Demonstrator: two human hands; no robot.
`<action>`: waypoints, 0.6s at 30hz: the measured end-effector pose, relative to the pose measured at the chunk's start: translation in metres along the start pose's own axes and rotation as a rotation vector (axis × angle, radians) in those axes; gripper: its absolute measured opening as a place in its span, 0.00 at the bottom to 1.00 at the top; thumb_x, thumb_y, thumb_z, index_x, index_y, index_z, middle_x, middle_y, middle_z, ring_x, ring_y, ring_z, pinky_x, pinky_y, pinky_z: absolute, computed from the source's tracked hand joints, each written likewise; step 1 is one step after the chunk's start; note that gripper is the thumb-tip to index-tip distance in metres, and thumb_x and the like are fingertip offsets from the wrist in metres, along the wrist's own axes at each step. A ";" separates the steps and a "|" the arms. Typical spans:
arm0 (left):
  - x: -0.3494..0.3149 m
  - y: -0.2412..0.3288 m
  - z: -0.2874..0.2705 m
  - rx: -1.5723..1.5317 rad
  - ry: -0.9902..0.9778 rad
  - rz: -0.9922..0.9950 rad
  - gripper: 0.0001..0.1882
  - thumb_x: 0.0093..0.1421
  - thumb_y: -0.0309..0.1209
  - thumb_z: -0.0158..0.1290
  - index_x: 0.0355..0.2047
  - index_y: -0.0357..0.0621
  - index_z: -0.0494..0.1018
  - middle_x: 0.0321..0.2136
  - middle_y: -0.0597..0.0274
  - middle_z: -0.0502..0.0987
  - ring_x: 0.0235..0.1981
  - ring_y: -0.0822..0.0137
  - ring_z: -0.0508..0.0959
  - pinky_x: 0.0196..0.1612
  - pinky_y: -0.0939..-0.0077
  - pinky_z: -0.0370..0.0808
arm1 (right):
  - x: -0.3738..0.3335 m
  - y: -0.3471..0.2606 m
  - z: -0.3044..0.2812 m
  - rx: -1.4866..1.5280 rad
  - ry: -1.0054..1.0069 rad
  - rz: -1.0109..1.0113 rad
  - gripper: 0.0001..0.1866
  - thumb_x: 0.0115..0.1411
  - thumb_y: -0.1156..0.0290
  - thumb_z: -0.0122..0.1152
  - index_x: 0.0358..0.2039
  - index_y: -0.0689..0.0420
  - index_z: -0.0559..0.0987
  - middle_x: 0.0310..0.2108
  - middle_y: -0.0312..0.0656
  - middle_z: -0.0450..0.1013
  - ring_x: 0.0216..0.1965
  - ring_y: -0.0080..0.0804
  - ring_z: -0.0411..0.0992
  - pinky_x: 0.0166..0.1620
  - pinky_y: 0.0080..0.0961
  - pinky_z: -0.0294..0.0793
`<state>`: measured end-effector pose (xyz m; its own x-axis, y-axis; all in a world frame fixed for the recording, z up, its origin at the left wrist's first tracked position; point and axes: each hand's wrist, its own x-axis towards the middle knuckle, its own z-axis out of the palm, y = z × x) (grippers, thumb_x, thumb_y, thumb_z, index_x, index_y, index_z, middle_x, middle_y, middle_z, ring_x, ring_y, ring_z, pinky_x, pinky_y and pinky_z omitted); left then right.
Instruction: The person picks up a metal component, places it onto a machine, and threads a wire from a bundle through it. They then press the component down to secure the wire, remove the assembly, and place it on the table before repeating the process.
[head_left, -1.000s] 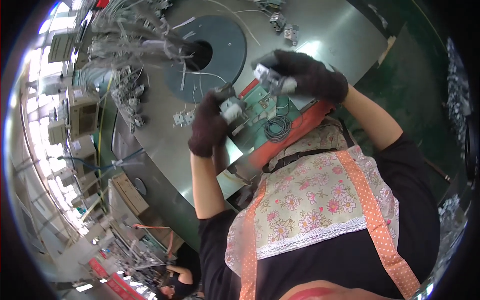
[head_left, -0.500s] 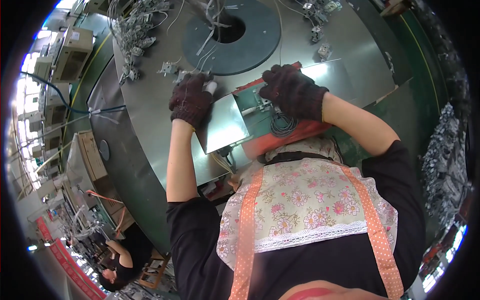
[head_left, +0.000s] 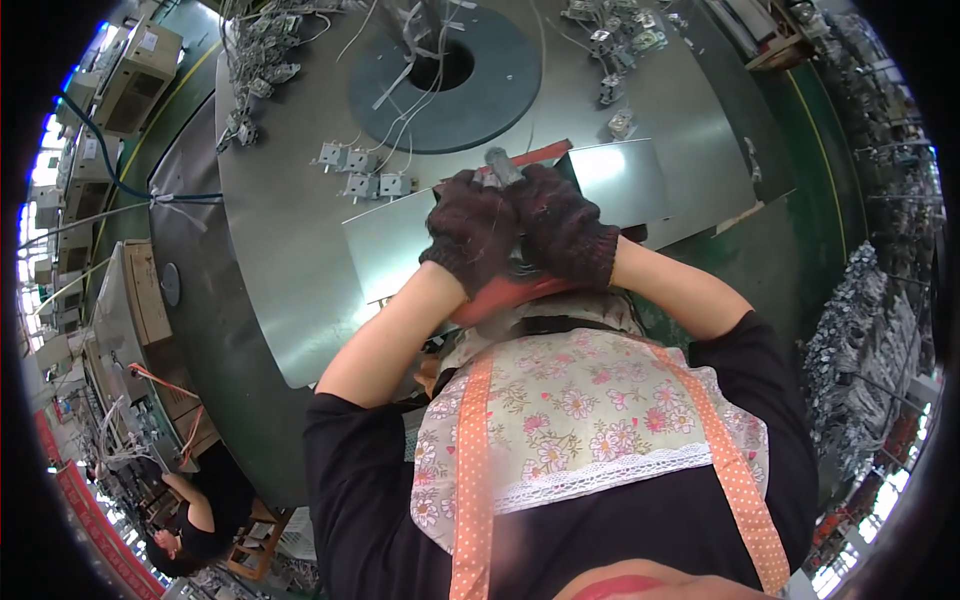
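My left hand (head_left: 472,228) and my right hand (head_left: 560,222), both in dark knitted gloves, meet in front of me with fingers curled in. Between their fingertips a small grey piece (head_left: 497,163) sticks up; its exact kind is hard to make out. Under the hands lies a red-edged tray (head_left: 505,297), mostly covered by the gloves. Shiny metal sheets flank it, one sheet (head_left: 385,250) by my left wrist and another sheet (head_left: 620,178) beyond my right hand. Several small square metal parts (head_left: 362,185) with thin wires lie just past my left hand.
A grey round disc (head_left: 500,100) with a central post stands on the metal table (head_left: 280,250). Wired metal parts are heaped at far left (head_left: 265,55) and far right (head_left: 615,50). A pile of grey parts (head_left: 860,340) is at right. A person (head_left: 200,510) sits at lower left.
My left hand has moved right, off the small metal parts, and now meets my right hand over the tray. The grey piece shows between them. The whole view has shifted slightly.
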<state>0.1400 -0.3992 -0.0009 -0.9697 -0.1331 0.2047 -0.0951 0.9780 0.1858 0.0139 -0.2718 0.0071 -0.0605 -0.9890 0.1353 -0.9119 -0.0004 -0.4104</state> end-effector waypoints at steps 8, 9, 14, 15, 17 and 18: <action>-0.005 0.012 -0.015 0.044 -0.042 -0.112 0.27 0.61 0.44 0.54 0.53 0.34 0.74 0.46 0.44 0.80 0.51 0.46 0.79 0.60 0.51 0.68 | -0.002 0.063 -0.070 0.242 0.151 -0.049 0.27 0.56 0.68 0.68 0.57 0.57 0.76 0.44 0.55 0.73 0.44 0.54 0.73 0.50 0.41 0.75; -0.010 0.012 -0.012 0.058 -0.043 -0.154 0.27 0.61 0.44 0.54 0.53 0.34 0.74 0.46 0.44 0.80 0.51 0.46 0.79 0.60 0.51 0.68 | -0.002 0.070 -0.087 0.010 0.285 -0.091 0.25 0.54 0.67 0.69 0.54 0.55 0.79 0.43 0.52 0.75 0.43 0.53 0.74 0.50 0.42 0.75; -0.006 0.019 -0.011 0.072 -0.052 -0.140 0.21 0.62 0.33 0.47 0.53 0.41 0.74 0.49 0.48 0.79 0.55 0.52 0.78 0.67 0.57 0.64 | -0.051 0.247 -0.056 0.141 0.036 0.012 0.24 0.51 0.65 0.71 0.50 0.54 0.80 0.39 0.47 0.76 0.43 0.46 0.75 0.51 0.40 0.75; -0.015 0.016 -0.006 0.080 -0.036 -0.185 0.22 0.63 0.33 0.46 0.56 0.41 0.73 0.52 0.48 0.79 0.59 0.52 0.76 0.68 0.58 0.63 | -0.032 0.210 -0.064 0.787 0.033 0.348 0.23 0.52 0.66 0.70 0.49 0.55 0.80 0.37 0.47 0.75 0.44 0.48 0.74 0.51 0.42 0.75; -0.015 0.019 -0.013 0.108 -0.166 -0.221 0.24 0.64 0.34 0.45 0.60 0.43 0.72 0.55 0.49 0.78 0.62 0.52 0.73 0.70 0.58 0.61 | -0.033 0.193 -0.058 0.346 0.148 0.302 0.21 0.54 0.67 0.67 0.49 0.57 0.78 0.39 0.48 0.75 0.46 0.49 0.74 0.52 0.42 0.75; -0.016 0.019 -0.011 0.095 -0.142 -0.223 0.25 0.64 0.34 0.45 0.60 0.43 0.72 0.55 0.49 0.78 0.62 0.51 0.73 0.70 0.57 0.62 | -0.033 0.190 -0.055 -0.102 0.265 0.259 0.19 0.57 0.69 0.65 0.49 0.58 0.77 0.41 0.49 0.75 0.48 0.51 0.74 0.54 0.42 0.74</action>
<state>0.1565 -0.3800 0.0095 -0.9435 -0.3299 0.0307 -0.3242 0.9385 0.1190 -0.1801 -0.2310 -0.0255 -0.3848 -0.8817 0.2730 -0.8876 0.2723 -0.3716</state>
